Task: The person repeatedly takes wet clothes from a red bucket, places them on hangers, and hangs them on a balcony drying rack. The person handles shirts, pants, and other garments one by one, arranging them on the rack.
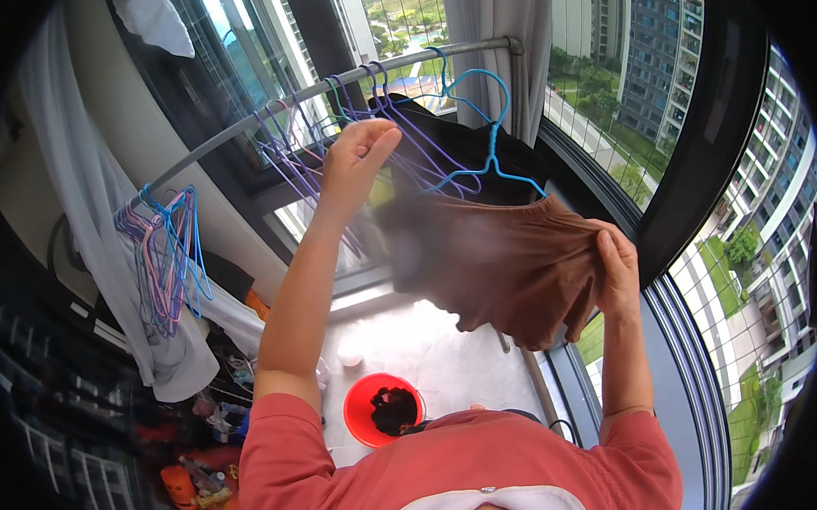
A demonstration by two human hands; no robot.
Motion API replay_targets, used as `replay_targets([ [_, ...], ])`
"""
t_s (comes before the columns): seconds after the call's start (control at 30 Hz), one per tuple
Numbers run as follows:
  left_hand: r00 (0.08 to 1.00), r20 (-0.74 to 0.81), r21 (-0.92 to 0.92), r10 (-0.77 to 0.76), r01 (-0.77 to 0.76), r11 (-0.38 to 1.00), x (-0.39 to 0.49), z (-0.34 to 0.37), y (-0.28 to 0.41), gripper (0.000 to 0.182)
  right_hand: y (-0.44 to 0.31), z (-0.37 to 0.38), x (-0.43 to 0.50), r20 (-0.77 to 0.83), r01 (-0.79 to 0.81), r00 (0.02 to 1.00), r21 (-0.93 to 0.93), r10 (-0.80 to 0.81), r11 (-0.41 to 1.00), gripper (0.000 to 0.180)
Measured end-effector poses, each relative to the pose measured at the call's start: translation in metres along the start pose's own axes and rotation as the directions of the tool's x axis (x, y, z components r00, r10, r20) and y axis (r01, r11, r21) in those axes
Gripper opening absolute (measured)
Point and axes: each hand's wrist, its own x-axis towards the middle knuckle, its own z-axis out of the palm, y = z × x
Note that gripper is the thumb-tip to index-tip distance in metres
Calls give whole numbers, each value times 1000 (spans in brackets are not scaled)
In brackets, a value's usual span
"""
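Observation:
My right hand (616, 264) grips the side edge of a brown garment (517, 266) with a gathered elastic-looking band, fingers behind and thumb in front. A blue hanger (493, 146) rises from the top of this garment, its lower arms partly hidden by the fabric. My left hand (361, 157) is raised to the left of the hanger, thumb against curled fingers. A dark blur lies below that hand and over the garment's left part, so whether the fingers hold anything is unclear.
Purple hangers (414, 135) and a black garment (481, 149) hang from a grey metal rail (264, 115). More hangers (169, 258) bunch at its left end beside a pale curtain (110, 208). A red bucket (357, 406) with dark cloth stands on the floor. Windows (661, 95) lie right.

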Motion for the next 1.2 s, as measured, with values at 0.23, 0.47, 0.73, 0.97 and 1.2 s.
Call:
replay_targets([
  [0.23, 951, 289, 921, 106, -307, 240, 78, 54, -58, 40, -69, -54, -29, -121, 261, 938, -369, -325, 892, 29],
  [0.47, 948, 230, 963, -218, -254, -86, 58, -1, -90, 48, -53, -42, 7, -79, 237, 953, -406, -292, 883, 29],
  [0.73, 804, -141, 951, -578, -53, -305, 27, -123, -102, 43, 38, 60, 129, 132, 242, 968, -296, -211, 924, 28],
  [0.97, 876, -88, 986, -474, 10, -164, -22, -137, -69, 48, 128, 136, 184, 162, 292, 953, -284, -254, 913, 29],
  [1.2, 935, 221, 915, -276, -101, 390, -175, -120, -41, 36, 163, 124, 156, 132, 387, 921, -403, -365, 830, 31],
])
